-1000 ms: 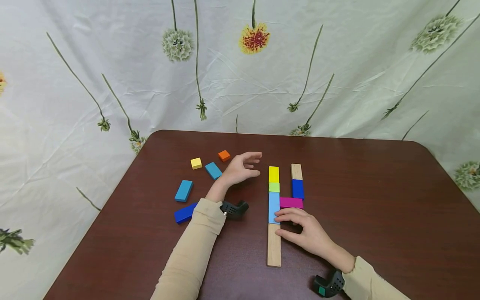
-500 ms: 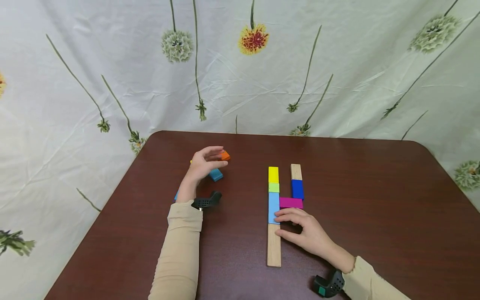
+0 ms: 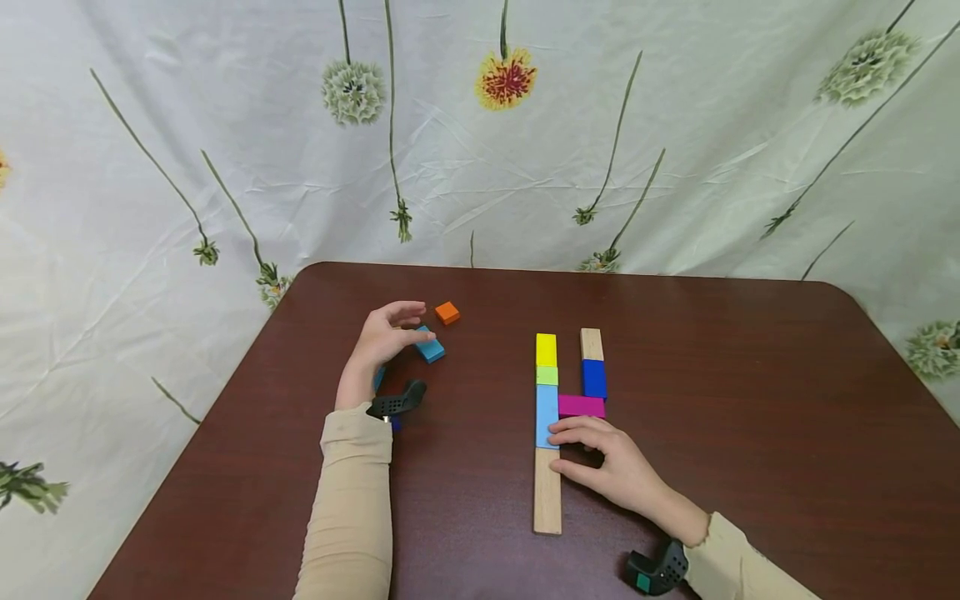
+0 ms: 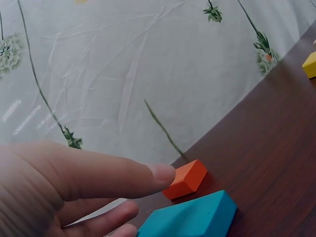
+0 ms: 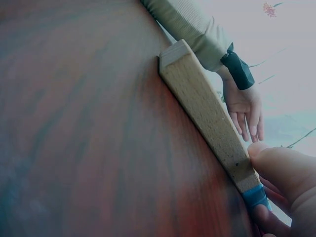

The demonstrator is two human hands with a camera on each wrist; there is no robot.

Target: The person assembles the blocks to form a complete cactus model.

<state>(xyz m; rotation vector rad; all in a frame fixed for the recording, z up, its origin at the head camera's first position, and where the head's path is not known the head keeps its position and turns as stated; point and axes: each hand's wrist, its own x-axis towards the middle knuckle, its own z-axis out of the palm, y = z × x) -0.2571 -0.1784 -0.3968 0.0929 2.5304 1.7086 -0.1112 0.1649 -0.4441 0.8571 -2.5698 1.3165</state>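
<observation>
My left hand (image 3: 378,340) hovers at the left over the loose blocks, thumb and fingers apart and holding nothing. Close by its thumb lies a blue block (image 3: 431,350), with a small orange block (image 3: 447,313) just beyond. My right hand (image 3: 618,467) rests at a straight column of blocks. Its fingertips touch the light blue block (image 3: 547,408), while its thumb touches the edge of the long wooden block (image 3: 547,500). Farther up the column are a lime green block (image 3: 547,376) and a yellow block (image 3: 546,350). A magenta block (image 3: 581,406) joins the column's right side.
Beyond the magenta block are a dark blue block (image 3: 595,379) and a small wooden block (image 3: 591,343) in line. A yellow block (image 4: 310,65) shows in the left wrist view. More blue blocks are mostly hidden behind the left wrist. A flowered cloth (image 3: 480,150) hangs behind the brown table (image 3: 750,400).
My left hand has moved left, away from the column and over the loose blocks. My right hand has stayed where it was.
</observation>
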